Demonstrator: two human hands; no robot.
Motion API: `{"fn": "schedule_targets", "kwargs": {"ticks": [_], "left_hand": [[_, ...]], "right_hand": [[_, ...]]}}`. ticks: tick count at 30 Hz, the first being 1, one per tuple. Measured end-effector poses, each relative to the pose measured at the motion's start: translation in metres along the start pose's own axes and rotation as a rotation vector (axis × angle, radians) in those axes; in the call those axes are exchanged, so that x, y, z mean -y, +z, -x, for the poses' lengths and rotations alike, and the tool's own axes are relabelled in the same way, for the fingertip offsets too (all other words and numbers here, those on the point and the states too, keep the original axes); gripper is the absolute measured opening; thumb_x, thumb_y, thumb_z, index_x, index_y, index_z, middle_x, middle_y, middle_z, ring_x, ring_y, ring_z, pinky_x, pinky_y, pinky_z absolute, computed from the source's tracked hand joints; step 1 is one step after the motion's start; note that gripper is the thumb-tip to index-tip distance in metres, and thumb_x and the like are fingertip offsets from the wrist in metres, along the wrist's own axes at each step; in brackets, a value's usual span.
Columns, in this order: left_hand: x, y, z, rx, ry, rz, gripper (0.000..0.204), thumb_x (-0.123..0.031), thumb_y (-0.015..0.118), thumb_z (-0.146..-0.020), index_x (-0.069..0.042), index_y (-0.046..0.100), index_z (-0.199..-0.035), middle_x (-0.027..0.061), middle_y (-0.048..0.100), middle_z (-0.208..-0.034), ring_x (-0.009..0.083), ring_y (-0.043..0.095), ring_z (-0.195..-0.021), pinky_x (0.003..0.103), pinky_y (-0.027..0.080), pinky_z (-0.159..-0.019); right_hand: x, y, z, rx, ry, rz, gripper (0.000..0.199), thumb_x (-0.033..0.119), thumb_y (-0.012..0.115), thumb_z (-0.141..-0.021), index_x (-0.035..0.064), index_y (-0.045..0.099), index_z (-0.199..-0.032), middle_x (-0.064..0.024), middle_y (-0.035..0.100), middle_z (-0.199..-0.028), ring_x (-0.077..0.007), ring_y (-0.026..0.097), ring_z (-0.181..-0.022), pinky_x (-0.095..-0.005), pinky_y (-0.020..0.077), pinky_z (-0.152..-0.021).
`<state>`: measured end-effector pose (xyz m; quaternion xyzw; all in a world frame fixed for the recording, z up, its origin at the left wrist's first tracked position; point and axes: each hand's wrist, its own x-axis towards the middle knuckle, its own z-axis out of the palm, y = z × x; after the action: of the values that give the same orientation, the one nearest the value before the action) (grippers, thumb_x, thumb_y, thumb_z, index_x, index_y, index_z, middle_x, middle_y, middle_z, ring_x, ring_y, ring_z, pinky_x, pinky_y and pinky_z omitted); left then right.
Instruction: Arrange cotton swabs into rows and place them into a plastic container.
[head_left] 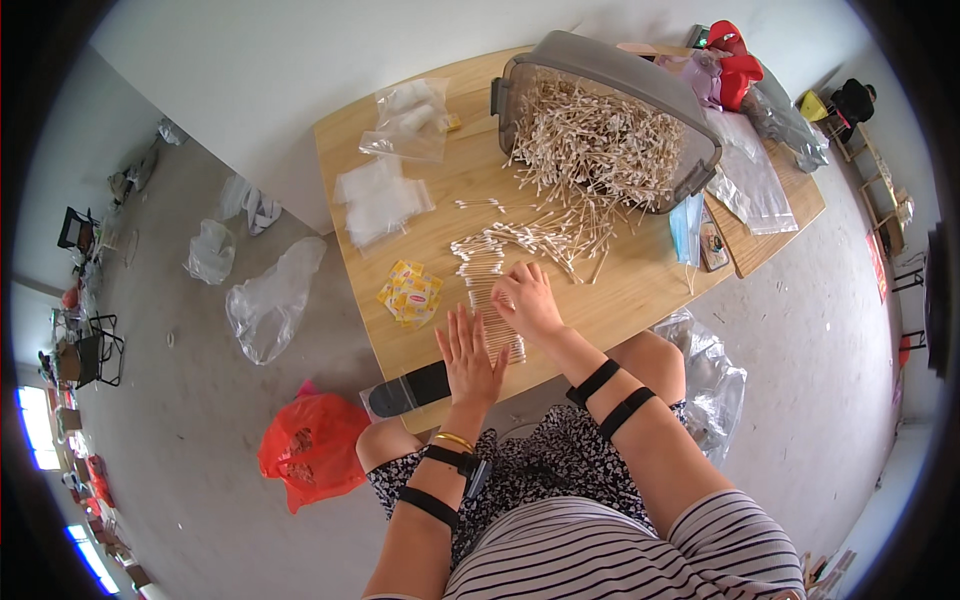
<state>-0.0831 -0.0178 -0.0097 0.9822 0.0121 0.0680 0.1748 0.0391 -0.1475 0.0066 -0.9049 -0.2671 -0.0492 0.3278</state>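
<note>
Between flat left hand (pixel 468 358) and curled right hand (pixel 530 302) (grip unclear), aligned cotton swabs (pixel 482 286).

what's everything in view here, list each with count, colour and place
Wooden table: one, light brown, centre
Tipped plastic bin: one, grey, table's far right
Thin cotton swabs: too many to count, pale, in bin, loose and in a row on table
Small flat packets: several, yellow and white, left of row
Crumpled plastic bags: several, clear, table and floor
Cloth-like face mask: one, blue, by bin's right end
Flat strip: one, black, near left table edge
Bulging plastic sack: one, red, left floor
Background clutter: too small to count, mixed, room's edges
Forearm straps: four, black, two per arm
Left hand: one, bare, beside row
Right hand: one, bare, at row
</note>
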Motion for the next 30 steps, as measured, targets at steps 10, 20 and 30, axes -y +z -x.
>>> {"fn": "schedule_targets", "kwargs": {"ticks": [10, 20, 30], "left_hand": [[-0.013, -0.009, -0.021, 0.208, 0.097, -0.082, 0.081, -0.050, 0.045, -0.102, 0.002, 0.019, -0.159, 0.0203, 0.017, -0.167, 0.0354, 0.010, -0.156, 0.059, 0.003, -0.123], [0.013, -0.024, 0.045, 0.017, 0.057, 0.161, 0.097, -0.045, 0.065, -0.091, 0.001, 0.014, -0.159, 0.0246, 0.016, -0.165, 0.0394, 0.016, -0.154, 0.059, 0.010, -0.123], [0.008, -0.013, 0.070, -0.032, -0.035, 0.188, 0.099, -0.033, 0.075, -0.084, 0.002, 0.018, -0.157, 0.0251, 0.022, -0.163, 0.0399, 0.018, -0.153, 0.055, 0.013, -0.124]], "right_hand": [[-0.019, -0.028, 0.050, -0.203, 0.218, -0.050, 0.015, 0.012, 0.074, -0.080, 0.0118, 0.068, -0.093, -0.0095, 0.058, -0.104, -0.0339, 0.052, -0.107, -0.0461, 0.0429, -0.095], [0.008, -0.033, 0.113, 0.016, 0.141, -0.194, 0.017, 0.010, 0.070, -0.083, 0.0072, 0.066, -0.100, -0.0109, 0.061, -0.107, -0.0326, 0.054, -0.110, -0.0443, 0.0451, -0.097], [0.041, -0.021, 0.105, 0.110, 0.057, 0.043, 0.053, 0.018, 0.079, -0.075, 0.0126, 0.060, -0.124, -0.0105, 0.049, -0.133, -0.0330, 0.045, -0.127, -0.0463, 0.0415, -0.105]]}}
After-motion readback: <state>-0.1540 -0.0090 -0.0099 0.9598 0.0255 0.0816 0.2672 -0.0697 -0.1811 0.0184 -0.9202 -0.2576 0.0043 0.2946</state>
